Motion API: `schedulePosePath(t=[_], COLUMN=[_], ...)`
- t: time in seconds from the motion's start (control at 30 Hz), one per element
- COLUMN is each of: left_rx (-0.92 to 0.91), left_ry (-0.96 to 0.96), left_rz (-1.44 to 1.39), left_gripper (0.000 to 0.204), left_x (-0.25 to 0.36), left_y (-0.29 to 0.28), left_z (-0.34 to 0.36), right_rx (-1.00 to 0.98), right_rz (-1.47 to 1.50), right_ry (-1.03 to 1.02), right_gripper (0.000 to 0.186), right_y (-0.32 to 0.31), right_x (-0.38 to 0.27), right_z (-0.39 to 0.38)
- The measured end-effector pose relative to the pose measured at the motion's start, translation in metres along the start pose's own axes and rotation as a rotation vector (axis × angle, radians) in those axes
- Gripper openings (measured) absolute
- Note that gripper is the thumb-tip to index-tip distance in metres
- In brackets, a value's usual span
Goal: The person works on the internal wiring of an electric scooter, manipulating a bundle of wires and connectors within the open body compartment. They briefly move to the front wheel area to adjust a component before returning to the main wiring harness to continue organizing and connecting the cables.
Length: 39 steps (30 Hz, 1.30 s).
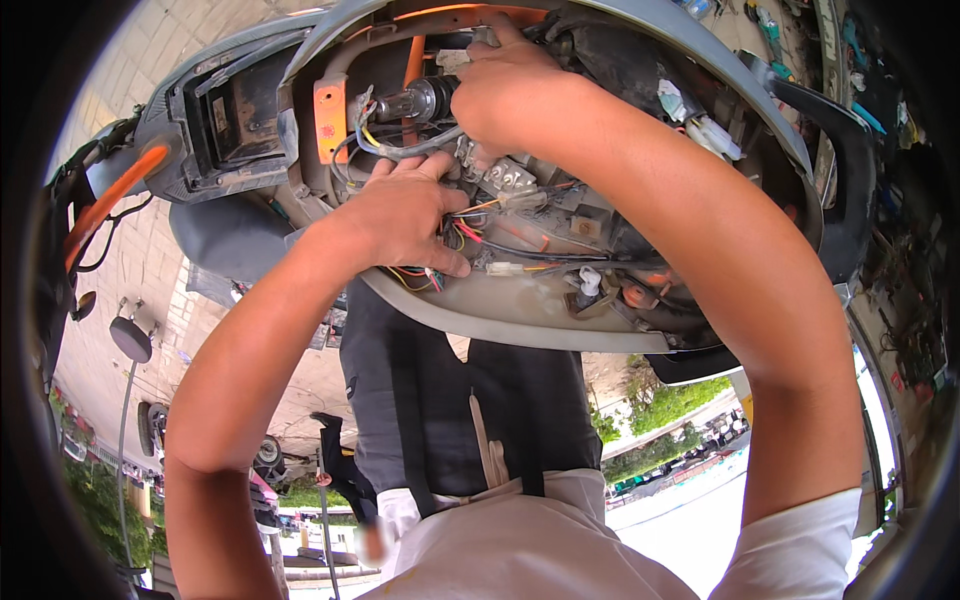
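An opened grey vehicle body (390,295) fills the upper middle, with bundles of coloured wires (470,230) inside. My left hand (405,210) rests over the wiring with its fingers spread, below a black-and-metal cylindrical part (415,100) and near an orange bracket (330,120). My right hand (510,95) reaches deeper into the bay beside that cylinder, fingers bent and partly hidden; whatever they grip cannot be made out. White connectors (505,268) and a small metal block (585,225) sit among the cables.
A black open compartment (240,120) adjoins the bay at left, near an orange tube (110,205) and a round mirror (130,340). Tools and parts (770,40) lie on the ground at upper right. Another person in dark clothing (345,465) is behind, at lower left.
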<state>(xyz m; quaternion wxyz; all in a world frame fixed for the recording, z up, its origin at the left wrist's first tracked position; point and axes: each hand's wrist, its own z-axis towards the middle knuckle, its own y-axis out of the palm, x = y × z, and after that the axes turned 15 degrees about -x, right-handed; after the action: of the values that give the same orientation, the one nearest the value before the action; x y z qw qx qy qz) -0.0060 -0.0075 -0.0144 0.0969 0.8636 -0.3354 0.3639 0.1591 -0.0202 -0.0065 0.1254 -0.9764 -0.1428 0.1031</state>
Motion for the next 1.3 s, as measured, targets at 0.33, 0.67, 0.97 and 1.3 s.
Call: schedulePosePath(t=[0.33,0.67,0.97,1.3], left_rx=[-0.065,-0.030,-0.124,0.325], left_ry=[0.176,0.243,0.191,-0.049], left_rz=[-0.269,-0.381,-0.450,-0.184], left_gripper=[0.051,0.047,0.057,0.051], left_x=[-0.021,-0.028,-0.016,0.004], left_y=[-0.012,-0.007,-0.025,-0.038], left_z=[0.007,0.007,0.001,-0.056], right_rx=[-0.090,0.448,0.346,0.403], right_rz=[0.021,0.357,0.601,1.022], right_ry=[-0.003,-0.150,-0.065,-0.036], right_gripper=[0.047,0.031,0.016,0.024], right_y=[-0.008,0.036,0.088,0.081], right_x=[0.000,-0.008,-0.026,-0.013], right_z=[-0.007,-0.039,-0.073,-0.068])
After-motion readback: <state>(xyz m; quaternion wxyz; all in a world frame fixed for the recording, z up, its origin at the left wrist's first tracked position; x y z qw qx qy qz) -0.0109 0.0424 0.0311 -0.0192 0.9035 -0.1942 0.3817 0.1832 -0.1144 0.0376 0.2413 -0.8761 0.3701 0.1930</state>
